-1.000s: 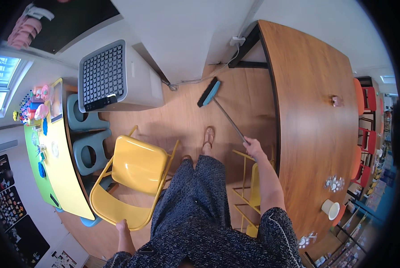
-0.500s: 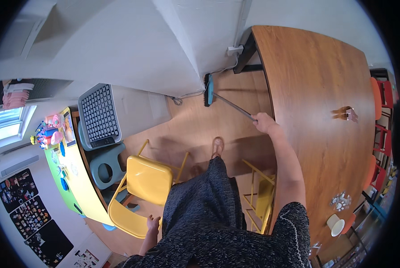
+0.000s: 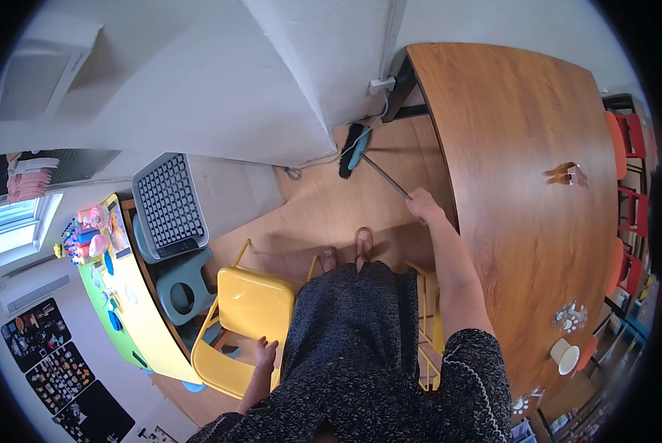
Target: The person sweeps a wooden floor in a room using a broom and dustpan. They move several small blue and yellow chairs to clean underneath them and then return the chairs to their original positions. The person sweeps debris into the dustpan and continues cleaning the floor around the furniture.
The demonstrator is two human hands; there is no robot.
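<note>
My right hand [image 3: 425,206] is closed round the grey handle of a broom [image 3: 356,148]. The broom's teal head with black bristles rests tilted on the wooden floor by the wall corner, a pale cable lying across it. Fingers apart and holding nothing, my left hand [image 3: 266,353] hovers over a yellow folding chair [image 3: 256,299]; whether it touches the chair I cannot tell.
To the right stands a long wooden table [image 3: 516,192], with a second yellow chair [image 3: 428,325] partly under it. A white air purifier [image 3: 170,203] and blue-grey plastic chairs [image 3: 183,284] are at the left. The white cable [image 3: 381,111] runs down the wall.
The broom head has turned from upright to slanted, and the cable now lies over it. My right hand has shifted slightly left. Both feet now show side by side.
</note>
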